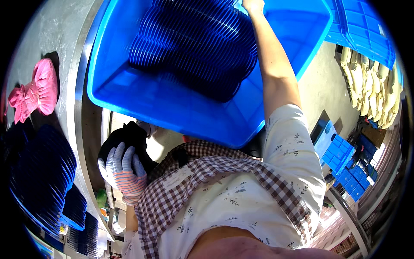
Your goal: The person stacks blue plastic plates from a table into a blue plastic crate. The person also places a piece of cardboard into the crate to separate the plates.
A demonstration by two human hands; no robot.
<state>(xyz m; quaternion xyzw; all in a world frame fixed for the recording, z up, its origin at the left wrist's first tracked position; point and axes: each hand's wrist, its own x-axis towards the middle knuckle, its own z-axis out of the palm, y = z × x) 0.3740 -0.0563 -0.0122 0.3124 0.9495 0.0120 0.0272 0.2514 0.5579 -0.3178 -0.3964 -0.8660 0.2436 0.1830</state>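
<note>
Plainly, a blue tub (172, 116) is holding thin dark pieces (194, 47), sitting left of and below the fingers of the right hand (254, 5); whether these are gripping, I cannot tell. The gloved left hand (123, 170) is resting against something black (129, 134), fingers loosely spread. The pieces are nesting closely, curved edges glinting blue.

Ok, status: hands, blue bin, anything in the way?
Gloved left hand by black object, hold unclear. Right hand cut off at picture's top. Stacked dark-blue pieces in blue bin. Right forearm crosses bin.
</note>
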